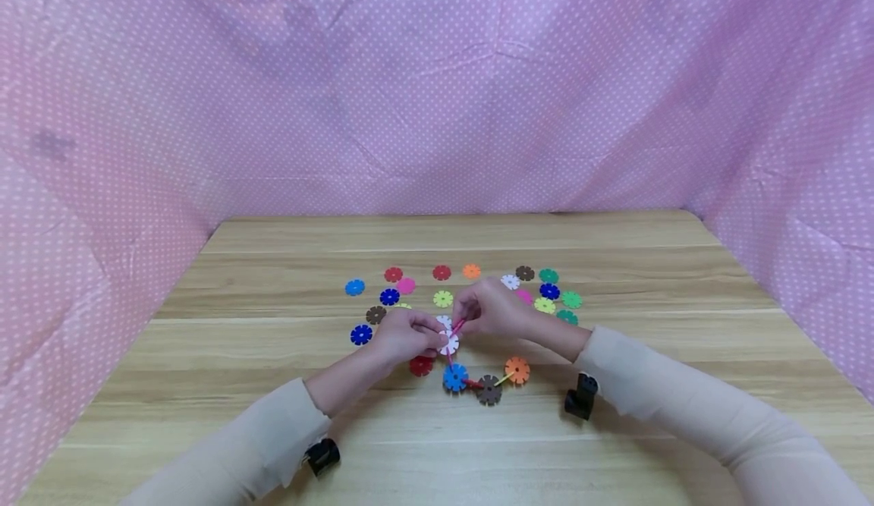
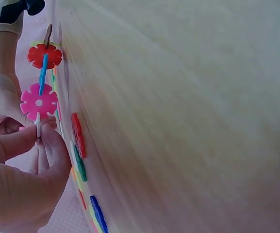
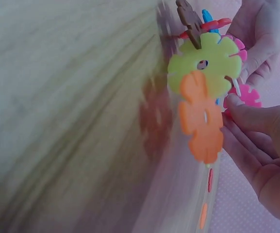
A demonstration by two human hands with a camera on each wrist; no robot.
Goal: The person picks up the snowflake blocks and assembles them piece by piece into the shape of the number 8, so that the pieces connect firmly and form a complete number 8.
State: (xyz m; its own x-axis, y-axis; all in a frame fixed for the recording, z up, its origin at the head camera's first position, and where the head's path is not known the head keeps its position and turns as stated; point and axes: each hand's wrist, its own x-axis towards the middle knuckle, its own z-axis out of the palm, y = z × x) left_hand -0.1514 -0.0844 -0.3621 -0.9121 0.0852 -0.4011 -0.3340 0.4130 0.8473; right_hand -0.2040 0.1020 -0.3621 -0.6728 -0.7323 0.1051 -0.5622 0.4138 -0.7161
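My left hand (image 1: pixel 408 334) pinches a white notched disc (image 1: pixel 448 343) between thumb and fingers; edge-on, this disc (image 2: pixel 38 125) shows in the left wrist view. In my right hand (image 1: pixel 493 310) a pink notched disc (image 3: pixel 250 96) is pinched, standing crosswise at the white disc. Whether their slots interlock cannot be told. From the white disc hangs a linked chain: another pink disc (image 2: pixel 39 102), a blue disc (image 1: pixel 455 378), a red disc (image 2: pixel 44 56), a brown disc (image 1: pixel 488 390), a yellow disc (image 3: pixel 205 60) and an orange disc (image 1: pixel 517 370) at the end.
Loose discs lie on the wooden table (image 1: pixel 273 430) beyond and beside my hands, among them a dark blue disc (image 1: pixel 361 334), a red disc (image 1: pixel 421 366) and a green disc (image 1: pixel 571 300). A pink dotted cloth (image 1: pixel 437 111) surrounds the table's back and sides.
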